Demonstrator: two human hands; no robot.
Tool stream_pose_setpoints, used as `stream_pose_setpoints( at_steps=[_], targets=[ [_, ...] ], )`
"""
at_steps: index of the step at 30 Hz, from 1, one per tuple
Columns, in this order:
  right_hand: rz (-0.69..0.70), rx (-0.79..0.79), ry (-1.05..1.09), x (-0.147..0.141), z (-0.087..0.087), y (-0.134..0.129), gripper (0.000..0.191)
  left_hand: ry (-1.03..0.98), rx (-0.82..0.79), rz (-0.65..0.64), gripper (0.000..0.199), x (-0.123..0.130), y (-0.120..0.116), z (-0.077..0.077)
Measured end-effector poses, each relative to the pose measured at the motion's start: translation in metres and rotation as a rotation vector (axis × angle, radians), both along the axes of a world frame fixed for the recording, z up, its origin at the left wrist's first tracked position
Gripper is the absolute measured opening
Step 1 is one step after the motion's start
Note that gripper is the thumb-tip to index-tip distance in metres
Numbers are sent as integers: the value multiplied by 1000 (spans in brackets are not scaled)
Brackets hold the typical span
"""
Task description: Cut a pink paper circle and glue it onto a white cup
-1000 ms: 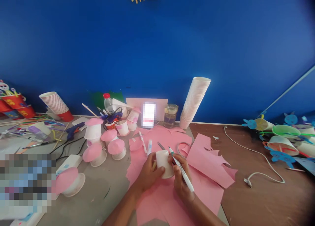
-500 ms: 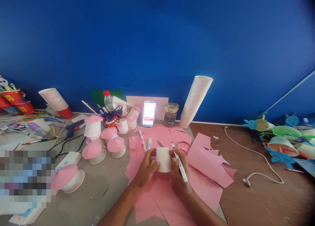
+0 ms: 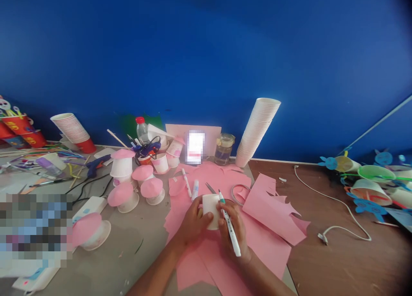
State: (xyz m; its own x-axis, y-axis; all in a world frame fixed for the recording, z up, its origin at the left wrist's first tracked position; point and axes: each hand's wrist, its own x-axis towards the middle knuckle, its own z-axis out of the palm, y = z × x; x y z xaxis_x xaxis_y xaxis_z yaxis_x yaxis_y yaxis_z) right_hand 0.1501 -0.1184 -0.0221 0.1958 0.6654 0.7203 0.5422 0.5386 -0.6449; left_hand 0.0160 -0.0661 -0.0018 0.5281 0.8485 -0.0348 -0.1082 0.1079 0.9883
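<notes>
A small white paper cup (image 3: pixel 210 205) is in my left hand (image 3: pixel 194 224), whose fingers and thumb close around its left side. My right hand (image 3: pixel 234 223) grips a white marker pen (image 3: pixel 232 236). The pen slants with its uncapped dark tip up, beside the cup's right edge, and my right fingers lie against the cup. Both hands are above pink paper sheets (image 3: pixel 206 261). Just beyond the cup, the blade tips of scissors (image 3: pixel 210 187) show. Two more pens lie there, a white one (image 3: pixel 186 181) and a thicker one (image 3: pixel 195 190).
Pink-capped paper cups (image 3: pixel 152 190) stand to the left, near a power strip (image 3: pixel 90 208) and a glue gun (image 3: pixel 98 163). Behind are a glass jar (image 3: pixel 224 149), a bright blurred screen (image 3: pixel 195 146) and a tall cup stack (image 3: pixel 259 130). A white cable (image 3: pixel 334 201) lies right.
My right hand has moved left, bringing the pen closer to the cup with its tip now at the cup's right edge. The cup has turned slightly in my left hand.
</notes>
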Motion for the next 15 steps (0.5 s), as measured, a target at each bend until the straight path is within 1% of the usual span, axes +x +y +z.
stream_pose_setpoints(
  at_steps=[3,6,8,11,15],
  targets=[
    [-42,-61,68,0,-3,2,26,5,18,12,48,-1,0,5],
    [-98,-175,200,2,-9,6,26,30,17,53,43,-3,-1,12],
    [-119,-212,279,3,-12,8,27,58,20,76,42,-4,0,14],
    [-125,-221,353,4,-14,12,29,71,20,91,44,-5,1,14],
    [-128,-253,408,5,-12,14,30,75,8,119,43,-6,2,9]
  ],
)
